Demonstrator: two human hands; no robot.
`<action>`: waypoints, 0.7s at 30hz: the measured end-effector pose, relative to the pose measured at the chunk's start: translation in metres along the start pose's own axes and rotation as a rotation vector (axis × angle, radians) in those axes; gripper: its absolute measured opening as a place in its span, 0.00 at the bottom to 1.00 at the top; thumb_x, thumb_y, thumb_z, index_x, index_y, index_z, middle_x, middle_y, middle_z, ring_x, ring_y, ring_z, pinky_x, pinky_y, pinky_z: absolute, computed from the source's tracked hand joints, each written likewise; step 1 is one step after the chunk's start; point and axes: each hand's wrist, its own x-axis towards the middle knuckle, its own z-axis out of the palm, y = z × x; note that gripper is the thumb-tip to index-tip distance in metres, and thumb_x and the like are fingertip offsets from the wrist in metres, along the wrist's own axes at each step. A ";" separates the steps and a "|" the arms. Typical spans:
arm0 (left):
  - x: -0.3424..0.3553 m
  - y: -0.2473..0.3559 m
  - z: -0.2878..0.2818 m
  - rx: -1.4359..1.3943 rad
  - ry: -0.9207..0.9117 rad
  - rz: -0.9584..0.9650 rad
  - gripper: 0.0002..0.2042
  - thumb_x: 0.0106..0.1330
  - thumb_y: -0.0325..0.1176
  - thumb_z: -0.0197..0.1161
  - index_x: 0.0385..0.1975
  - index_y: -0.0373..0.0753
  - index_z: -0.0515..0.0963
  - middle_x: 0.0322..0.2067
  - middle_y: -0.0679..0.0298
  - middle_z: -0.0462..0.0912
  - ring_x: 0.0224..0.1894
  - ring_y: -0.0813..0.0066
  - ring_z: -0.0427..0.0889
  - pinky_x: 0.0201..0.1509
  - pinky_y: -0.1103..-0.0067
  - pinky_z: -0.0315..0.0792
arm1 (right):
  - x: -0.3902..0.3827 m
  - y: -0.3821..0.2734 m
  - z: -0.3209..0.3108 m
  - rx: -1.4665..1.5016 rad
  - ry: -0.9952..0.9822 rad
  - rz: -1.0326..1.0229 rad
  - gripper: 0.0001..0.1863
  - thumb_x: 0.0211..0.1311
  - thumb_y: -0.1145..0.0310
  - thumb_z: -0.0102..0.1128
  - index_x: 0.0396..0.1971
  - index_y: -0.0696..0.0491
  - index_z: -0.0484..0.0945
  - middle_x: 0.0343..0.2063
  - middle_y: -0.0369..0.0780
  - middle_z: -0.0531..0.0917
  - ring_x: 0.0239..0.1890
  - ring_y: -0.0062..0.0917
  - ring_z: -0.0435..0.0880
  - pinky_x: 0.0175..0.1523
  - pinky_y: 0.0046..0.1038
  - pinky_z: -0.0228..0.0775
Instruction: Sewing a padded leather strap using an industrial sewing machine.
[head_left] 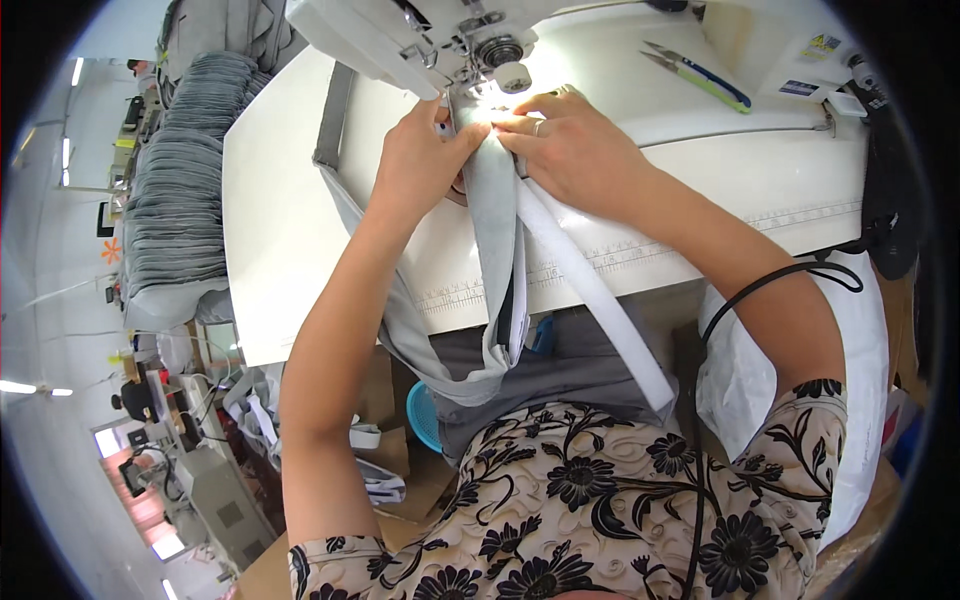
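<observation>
Under the lit head of a sewing machine (500,55) lies a long grey fabric strip (492,200). My left hand (425,155) grips its left side, thumb pressed on the cloth. From the other side my right hand (575,150) pinches the strip's edge close to the needle area, thumb tips nearly meeting. Glare hides the stitching point. A white strip (590,275) runs from beneath my right hand down over my lap; whether those fingers hold it too I cannot tell. The grey strip hangs over the table's front edge, loops at my lap and climbs back on the left.
Thread snips (697,77) with green and blue handles lie on the white table (285,200), right of the machine head. A tall stack of folded grey pieces (175,205) stands at the left. A printed ruler crosses the table front. A blue basket (424,415) sits below.
</observation>
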 end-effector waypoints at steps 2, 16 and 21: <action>-0.006 0.001 0.001 -0.079 0.008 0.006 0.34 0.60 0.37 0.69 0.62 0.24 0.62 0.42 0.54 0.80 0.27 0.77 0.82 0.21 0.81 0.75 | -0.003 0.003 -0.003 0.029 0.000 0.014 0.12 0.53 0.69 0.58 0.38 0.54 0.82 0.39 0.35 0.84 0.48 0.26 0.79 0.51 0.33 0.71; -0.019 -0.001 0.011 0.130 0.132 0.108 0.34 0.59 0.35 0.69 0.64 0.29 0.63 0.30 0.57 0.81 0.21 0.82 0.77 0.22 0.81 0.72 | 0.003 -0.002 -0.008 0.007 -0.123 0.072 0.07 0.54 0.73 0.55 0.30 0.53 0.82 0.41 0.39 0.81 0.48 0.29 0.77 0.51 0.32 0.72; -0.007 0.000 0.010 0.095 0.131 0.077 0.26 0.58 0.37 0.69 0.53 0.28 0.71 0.18 0.64 0.77 0.18 0.83 0.73 0.22 0.81 0.68 | 0.004 0.000 -0.005 -0.026 -0.060 0.061 0.07 0.53 0.73 0.55 0.28 0.56 0.81 0.40 0.40 0.81 0.45 0.29 0.77 0.49 0.31 0.71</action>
